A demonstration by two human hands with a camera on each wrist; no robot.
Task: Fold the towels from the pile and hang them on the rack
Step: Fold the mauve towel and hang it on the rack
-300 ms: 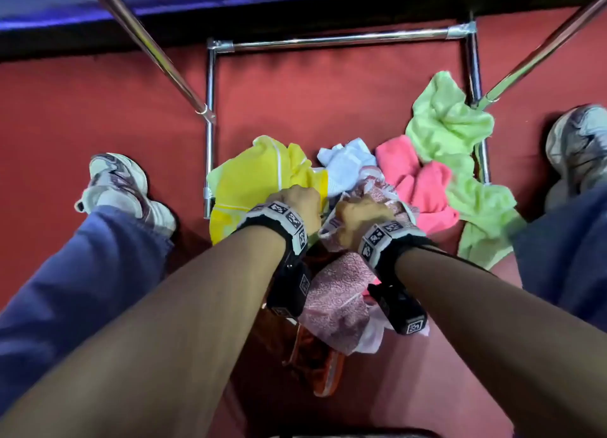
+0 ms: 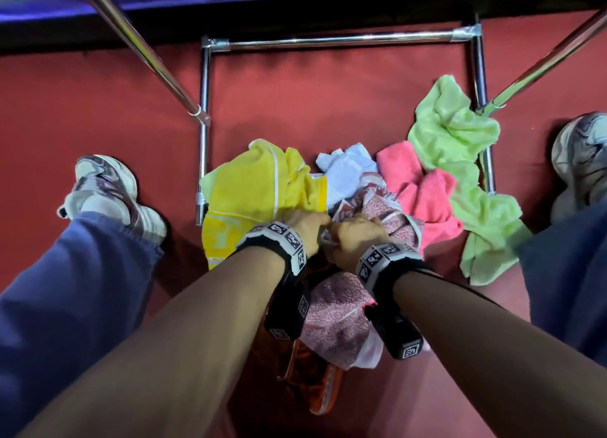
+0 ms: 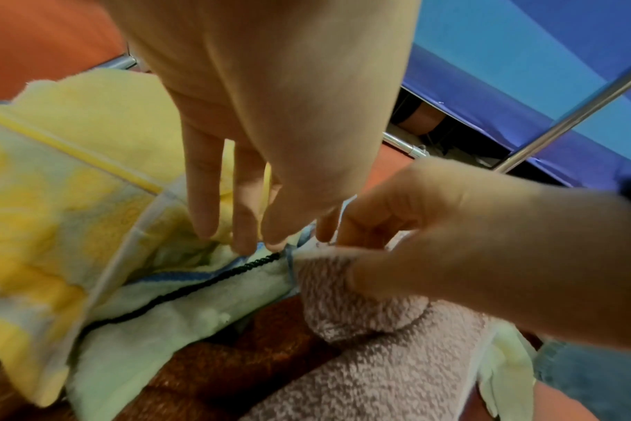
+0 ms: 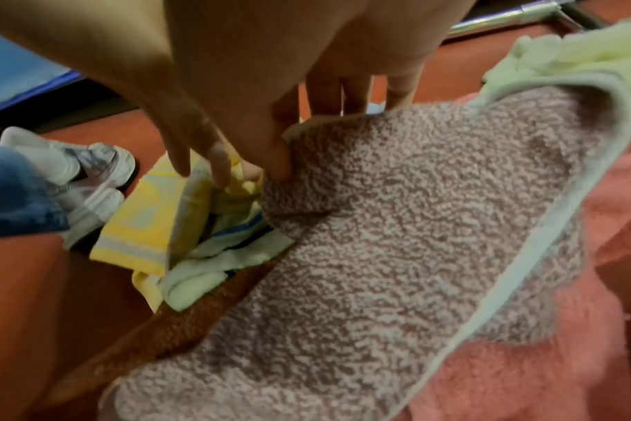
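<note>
While the right hand (image 2: 356, 240) pinches the mottled pink terry towel (image 4: 397, 242) atop the floor pile and the left hand (image 3: 270, 119) hovers slack-fingered, empty, seize the adjacent hem before lifting.

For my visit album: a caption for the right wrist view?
Right hand pinching a mottled pink towel from the pile.
</note>
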